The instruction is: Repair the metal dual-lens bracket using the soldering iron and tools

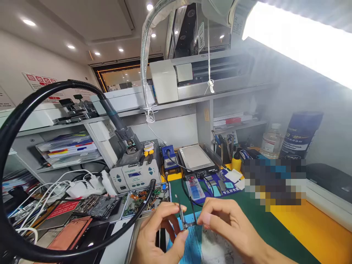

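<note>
In the middle foreground my left hand (159, 234) is closed, thumb and fingers pinching one side of a thin dark frame-like part (190, 224). My right hand (229, 223) has its thumb and index finger pressed together at the part's other side. The part is held up, with two narrow dark arms rising from a short crosspiece; its exact kind is unclear. Below the hands lie a light blue pad (194, 245) and a crumpled whitish sheet (216, 247) on the green mat (261, 231).
A black ring magnifier (4, 220) arches over the left side. Behind it stand a soldering station (140, 176), a tray of circuit boards (129, 209) and phone parts (96, 207). A hot plate (196, 161), yellow bottle (235, 161) and spray can (301, 135) stand further back.
</note>
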Tool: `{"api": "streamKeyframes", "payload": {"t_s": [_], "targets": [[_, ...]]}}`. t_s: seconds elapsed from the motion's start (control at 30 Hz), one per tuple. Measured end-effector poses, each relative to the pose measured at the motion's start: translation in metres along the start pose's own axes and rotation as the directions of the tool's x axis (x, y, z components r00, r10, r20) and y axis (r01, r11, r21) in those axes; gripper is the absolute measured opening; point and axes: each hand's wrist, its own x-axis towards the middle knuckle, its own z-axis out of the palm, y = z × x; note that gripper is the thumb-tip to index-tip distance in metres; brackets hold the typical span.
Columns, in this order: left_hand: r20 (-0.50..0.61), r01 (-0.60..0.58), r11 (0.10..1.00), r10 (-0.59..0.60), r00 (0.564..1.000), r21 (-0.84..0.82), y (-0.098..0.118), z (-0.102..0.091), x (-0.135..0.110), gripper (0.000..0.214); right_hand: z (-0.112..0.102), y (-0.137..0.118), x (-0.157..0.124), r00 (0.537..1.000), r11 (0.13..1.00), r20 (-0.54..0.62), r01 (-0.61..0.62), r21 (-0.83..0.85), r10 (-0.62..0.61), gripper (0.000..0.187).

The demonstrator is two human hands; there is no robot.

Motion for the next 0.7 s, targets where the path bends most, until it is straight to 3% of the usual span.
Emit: {"api": "streamKeyframes", "payload": {"t_s": [0.07,0.2,0.3,0.7], "targets": [[0.027,-0.055,0.996,0.054,0.998,0.065,-0.0009,-0.0003,0.0001,0.034,0.0007,-0.0012,0.0033,0.981,0.972,0.099,-0.182,0.152,0.168,0.031],[0.157,-0.193,0.961,0.163,0.974,0.200,-0.0012,-0.0047,0.0019,0.042,0.0037,-0.0018,0.0078,0.953,0.925,0.168,-0.288,0.249,0.251,0.024],[0.171,-0.265,0.925,0.225,0.959,0.272,-0.0002,-0.0071,0.0023,0.045,0.0052,-0.0003,0.0089,0.941,0.913,0.204,-0.317,0.256,0.269,0.019],[0.170,-0.352,0.854,0.309,0.936,0.383,0.0032,-0.0075,-0.0028,0.044,0.0077,-0.0005,0.0084,0.913,0.880,0.257,-0.384,0.278,0.317,0.018]]}}
